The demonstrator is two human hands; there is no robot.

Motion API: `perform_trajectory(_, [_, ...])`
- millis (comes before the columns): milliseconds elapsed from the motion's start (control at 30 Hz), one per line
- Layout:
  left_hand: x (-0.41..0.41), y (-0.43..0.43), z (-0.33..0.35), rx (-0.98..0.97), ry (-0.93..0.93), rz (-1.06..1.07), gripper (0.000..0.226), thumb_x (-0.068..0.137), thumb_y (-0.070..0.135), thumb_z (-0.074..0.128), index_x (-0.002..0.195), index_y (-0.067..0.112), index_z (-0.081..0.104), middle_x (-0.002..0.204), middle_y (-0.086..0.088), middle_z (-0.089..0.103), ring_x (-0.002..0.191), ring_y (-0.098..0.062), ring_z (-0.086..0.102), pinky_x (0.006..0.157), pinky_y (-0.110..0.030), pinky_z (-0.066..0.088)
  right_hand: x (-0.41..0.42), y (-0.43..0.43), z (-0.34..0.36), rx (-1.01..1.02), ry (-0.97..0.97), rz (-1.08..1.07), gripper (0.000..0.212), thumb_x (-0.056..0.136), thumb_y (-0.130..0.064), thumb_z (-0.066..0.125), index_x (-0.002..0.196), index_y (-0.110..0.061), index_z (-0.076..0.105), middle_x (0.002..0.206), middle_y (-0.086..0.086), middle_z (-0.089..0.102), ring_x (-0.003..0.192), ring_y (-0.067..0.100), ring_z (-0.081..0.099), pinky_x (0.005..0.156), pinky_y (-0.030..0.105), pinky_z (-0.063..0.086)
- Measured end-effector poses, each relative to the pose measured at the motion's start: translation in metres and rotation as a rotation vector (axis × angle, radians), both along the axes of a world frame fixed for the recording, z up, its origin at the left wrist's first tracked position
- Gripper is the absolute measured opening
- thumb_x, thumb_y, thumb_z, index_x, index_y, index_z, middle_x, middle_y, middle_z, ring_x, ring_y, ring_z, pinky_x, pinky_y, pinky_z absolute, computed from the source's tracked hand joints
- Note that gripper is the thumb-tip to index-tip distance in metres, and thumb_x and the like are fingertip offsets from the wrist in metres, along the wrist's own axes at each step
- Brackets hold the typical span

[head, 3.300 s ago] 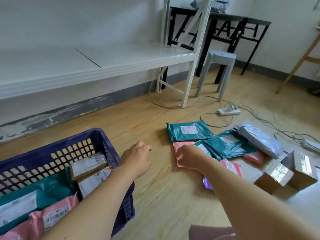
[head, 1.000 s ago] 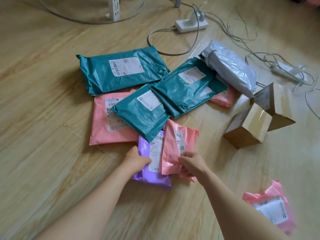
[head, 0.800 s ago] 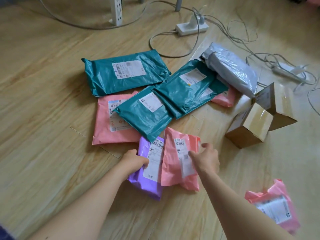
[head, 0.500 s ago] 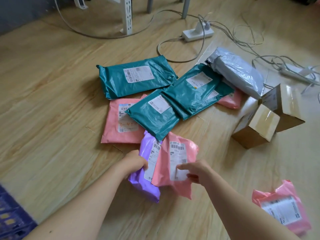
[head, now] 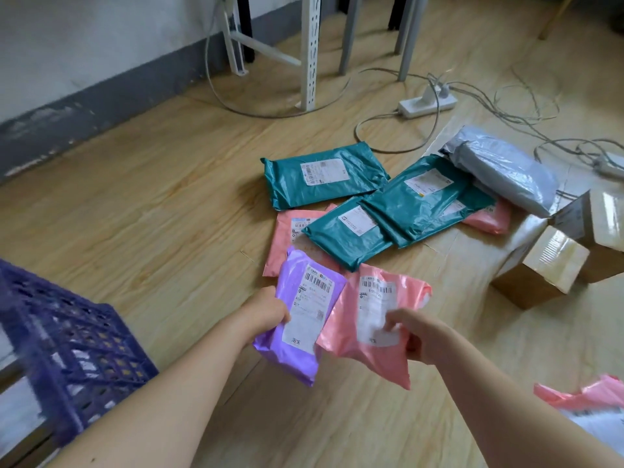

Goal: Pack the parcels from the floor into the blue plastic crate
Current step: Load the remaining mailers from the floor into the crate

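My left hand [head: 268, 310] grips a purple mailer bag [head: 300, 319] by its left edge, lifted off the floor. My right hand [head: 417, 336] pinches a pink mailer bag [head: 368, 332] at its right side, held up beside the purple one. The blue plastic crate [head: 67, 346] stands at the lower left, its corner in view. On the wooden floor beyond lie three teal mailers [head: 324, 179], a pink mailer [head: 287, 234] under them, another pink one [head: 489, 219], a grey bag [head: 503, 168] and two cardboard boxes [head: 540, 268].
A white power strip [head: 427, 104] with trailing cables lies behind the parcels. White rack legs [head: 310, 52] and grey stool legs [head: 408, 35] stand at the back. Another pink bag [head: 587, 405] lies at the lower right edge. A grey skirting runs along the wall on the left.
Both hands have lifted the purple and pink bags off the floor and drawn them toward me. The view has swung left, bringing the crate's corner into sight.
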State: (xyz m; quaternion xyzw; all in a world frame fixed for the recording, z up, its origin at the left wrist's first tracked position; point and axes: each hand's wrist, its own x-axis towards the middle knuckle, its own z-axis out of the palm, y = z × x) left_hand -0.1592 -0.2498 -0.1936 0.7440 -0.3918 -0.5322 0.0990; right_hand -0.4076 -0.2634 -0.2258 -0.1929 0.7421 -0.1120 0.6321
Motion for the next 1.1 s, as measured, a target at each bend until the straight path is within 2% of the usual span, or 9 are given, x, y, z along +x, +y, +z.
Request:
perform_trajectory(167, [0.035, 0.04, 0.03, -0.073, -0.052, 0.063, 0.032, 0.086, 0.002, 0.053, 0.116, 0.011, 0.059, 0.114, -0.011, 0.064, 0.103, -0.027, 0.06, 0.088, -0.031, 0.048, 0.021, 0.015, 0.015, 0.0, 0.01, 0.122, 0.031, 0.07, 0.0, 0.052, 0.1, 0.002, 0.058, 0.089, 0.016, 0.062, 0.075, 0.03, 0.063, 0.071, 0.035, 0.056])
perform_trajectory(300, [0.06, 0.071, 0.055, -0.146, -0.114, 0.115, 0.019, 0.088, 0.005, 0.051, 0.099, 0.02, 0.056, 0.098, -0.006, 0.061, 0.089, -0.024, 0.057, 0.073, -0.026, 0.041, 0.045, 0.026, 0.041, -0.059, 0.017, 0.24, 0.032, 0.072, 0.002, 0.049, 0.103, 0.001, 0.057, 0.093, 0.019, 0.063, 0.081, 0.033, 0.064, 0.084, 0.043, 0.055])
perform_trajectory(467, [0.082, 0.095, 0.091, -0.284, -0.167, 0.238, 0.013, 0.089, 0.01, 0.051, 0.078, 0.017, 0.055, 0.086, -0.006, 0.061, 0.085, -0.027, 0.057, 0.066, -0.028, 0.039, 0.076, 0.027, 0.099, -0.188, 0.048, 0.331, 0.018, 0.079, 0.002, 0.046, 0.094, -0.001, 0.055, 0.082, 0.016, 0.06, 0.065, 0.027, 0.06, 0.057, 0.03, 0.056])
perform_trajectory(567, [0.094, 0.103, 0.127, -0.386, -0.27, 0.298, 0.034, 0.092, 0.011, 0.046, 0.06, 0.014, 0.037, 0.062, -0.003, 0.041, 0.073, -0.025, 0.04, 0.052, -0.029, 0.024, 0.093, 0.026, 0.139, -0.296, 0.097, 0.366, 0.028, 0.073, 0.0, 0.052, 0.101, 0.001, 0.057, 0.089, 0.019, 0.062, 0.075, 0.031, 0.062, 0.075, 0.041, 0.056])
perform_trajectory(633, [0.105, 0.11, 0.155, -0.452, -0.31, 0.343, 0.036, 0.094, 0.013, 0.044, 0.059, 0.013, 0.034, 0.061, -0.005, 0.038, 0.072, -0.024, 0.037, 0.052, -0.031, 0.022, 0.106, 0.028, 0.169, -0.348, 0.121, 0.391, 0.029, 0.07, -0.002, 0.054, 0.099, 0.001, 0.058, 0.093, 0.021, 0.063, 0.08, 0.033, 0.062, 0.082, 0.045, 0.054])
perform_trajectory(733, [0.127, 0.127, 0.195, -0.545, -0.334, 0.44, 0.031, 0.095, 0.015, 0.043, 0.065, 0.011, 0.042, 0.073, -0.012, 0.043, 0.073, -0.024, 0.039, 0.054, -0.031, 0.023, 0.135, 0.043, 0.215, -0.443, 0.112, 0.385, 0.005, 0.076, -0.003, 0.053, 0.08, -0.001, 0.054, 0.084, 0.019, 0.06, 0.076, 0.032, 0.058, 0.066, 0.037, 0.048])
perform_trajectory(900, [0.162, 0.182, 0.231, -0.642, -0.327, 0.725, 0.019, 0.096, 0.015, 0.042, 0.085, 0.007, 0.054, 0.082, -0.015, 0.05, 0.071, -0.026, 0.044, 0.063, -0.028, 0.03, 0.192, 0.078, 0.26, -0.587, 0.054, 0.352, 0.006, 0.076, -0.006, 0.053, 0.072, -0.004, 0.05, 0.077, 0.013, 0.055, 0.077, 0.028, 0.056, 0.063, 0.031, 0.043])
perform_trajectory(1000, [0.174, 0.216, 0.238, -0.643, -0.169, 0.921, 0.017, 0.098, 0.014, 0.041, 0.101, 0.009, 0.057, 0.077, -0.008, 0.05, 0.064, -0.022, 0.046, 0.058, -0.028, 0.035, 0.218, 0.105, 0.267, -0.627, 0.012, 0.343, 0.011, 0.065, -0.012, 0.054, 0.074, -0.006, 0.054, 0.073, 0.012, 0.058, 0.076, 0.028, 0.057, 0.069, 0.033, 0.045])
perform_trajectory(1100, [0.187, 0.235, 0.247, -0.631, 0.003, 1.066, 0.028, 0.098, 0.013, 0.043, 0.119, 0.0, 0.055, 0.077, -0.005, 0.048, 0.065, -0.019, 0.046, 0.059, -0.028, 0.038, 0.231, 0.135, 0.27, -0.682, -0.016, 0.336, 0.005, 0.076, -0.003, 0.053, 0.08, -0.005, 0.056, 0.072, 0.01, 0.057, 0.067, 0.025, 0.055, 0.061, 0.029, 0.045])
